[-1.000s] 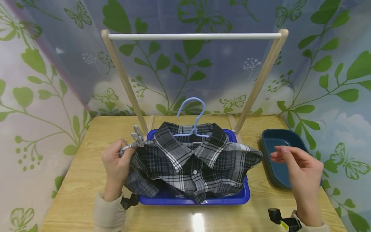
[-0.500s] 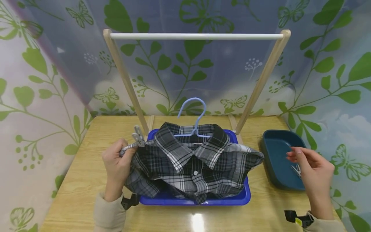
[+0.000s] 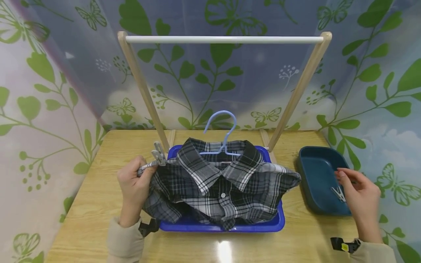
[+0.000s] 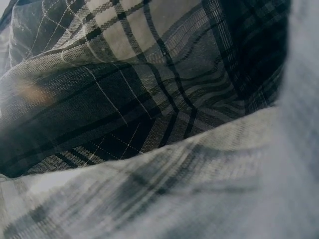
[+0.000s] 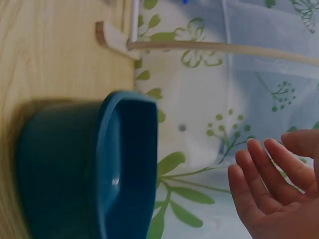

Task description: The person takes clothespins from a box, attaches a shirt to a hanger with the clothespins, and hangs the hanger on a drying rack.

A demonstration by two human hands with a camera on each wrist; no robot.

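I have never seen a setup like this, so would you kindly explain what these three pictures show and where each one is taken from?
There is no machine here: a person works with two bare hands and wears three cameras. The big picture comes from the head and looks down at a wooden table. The other two come from the wrists.

On the table a blue tray holds a plaid shirt on a light blue hanger, below a wooden rack. A dark teal bin stands to the right.

The left hand grips the shirt's shoulder, beside a clothespin clipped there; its camera sees only cloth. The right hand, fingers relaxed, reaches over the bin towards a second clothespin.
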